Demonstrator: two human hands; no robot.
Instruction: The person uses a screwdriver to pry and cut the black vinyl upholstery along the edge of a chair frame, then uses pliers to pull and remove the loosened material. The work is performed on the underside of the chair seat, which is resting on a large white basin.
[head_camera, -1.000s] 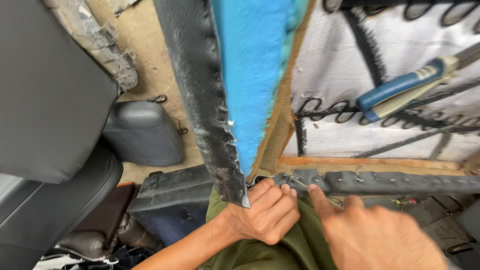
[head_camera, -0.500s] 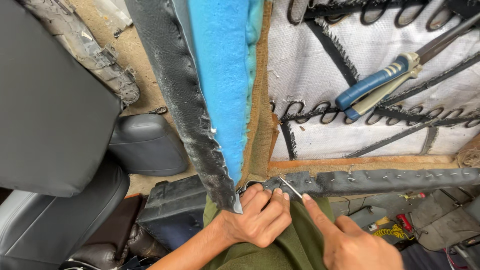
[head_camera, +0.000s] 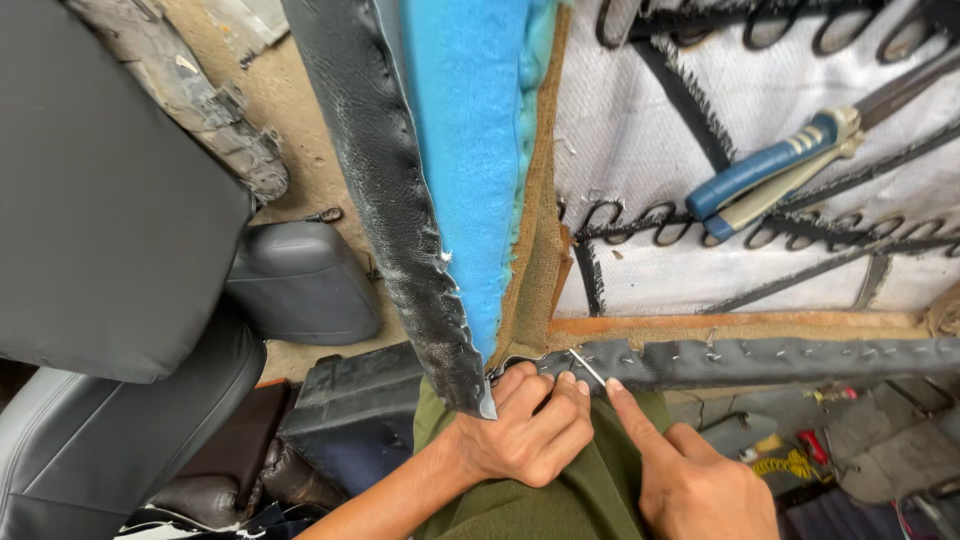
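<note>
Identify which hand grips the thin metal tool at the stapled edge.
The left hand, fisted around the thin metal tool; the right hand only points its index finger beside the tip.

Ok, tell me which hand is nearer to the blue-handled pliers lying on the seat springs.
Right. The right hand sits below and slightly left of the blue-handled pliers, forefinger on the stapled black edge. The left hand is farther left, fisted at the seat frame's corner.

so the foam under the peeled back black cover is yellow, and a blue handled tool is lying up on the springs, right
Not quite. The foam beside the peeled-back black cover is bright blue, not yellow, as the head view shows. The rest holds: a blue-handled tool lies on the springs at upper right, while the left hand and right hand work at the stapled edge below.
</note>
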